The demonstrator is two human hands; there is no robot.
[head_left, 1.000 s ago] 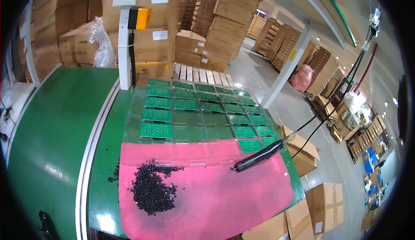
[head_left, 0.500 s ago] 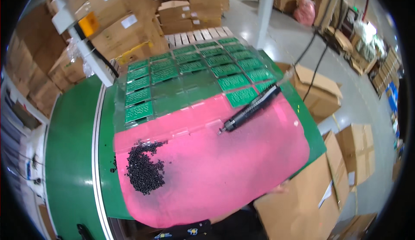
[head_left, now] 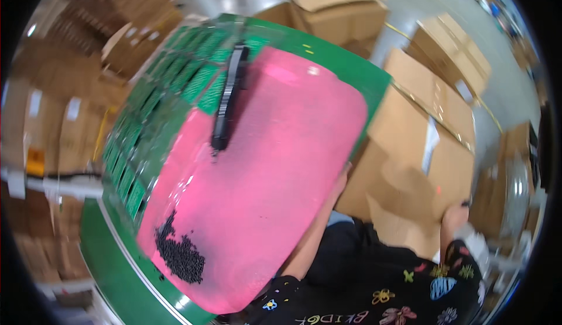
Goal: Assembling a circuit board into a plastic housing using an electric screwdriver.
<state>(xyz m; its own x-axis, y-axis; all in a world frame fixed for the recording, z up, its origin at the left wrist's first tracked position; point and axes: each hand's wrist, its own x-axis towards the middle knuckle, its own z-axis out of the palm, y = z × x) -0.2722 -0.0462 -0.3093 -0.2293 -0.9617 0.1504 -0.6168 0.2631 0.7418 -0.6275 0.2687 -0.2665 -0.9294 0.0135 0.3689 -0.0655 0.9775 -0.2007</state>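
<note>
My left arm lies along the near right edge of the pink mat (head_left: pixel 287 167), and my left hand (head_left: pixel 339 184) is at that edge, its fingers mostly hidden. Farther right, my right hand (head_left: pixel 454 216) is beside a large cardboard box (head_left: pixel 404 167) with folded flaps; its fingers are too blurred to read. On the mat rests a black electric screwdriver (head_left: pixel 231 97), its bit toward the middle. A heap of small black parts, seemingly screws (head_left: pixel 181 259), lies at the mat's near left. Green circuit boards (head_left: pixel 202 85) sit in a clear tray (head_left: pixel 149 143) beyond the mat.
Under the mat is a green worktable (head_left: pixel 374 82). An open carton (head_left: pixel 342 15) and another cardboard box (head_left: pixel 451 53) stand on the floor past the table. Stacked cartons (head_left: pixel 52 114) fill the left side, near a white post (head_left: pixel 70 187).
My view has swung right and down, so the table appears turned. Both of my arms now show, with the right hand by the large box. The screwdriver still lies on the mat.
</note>
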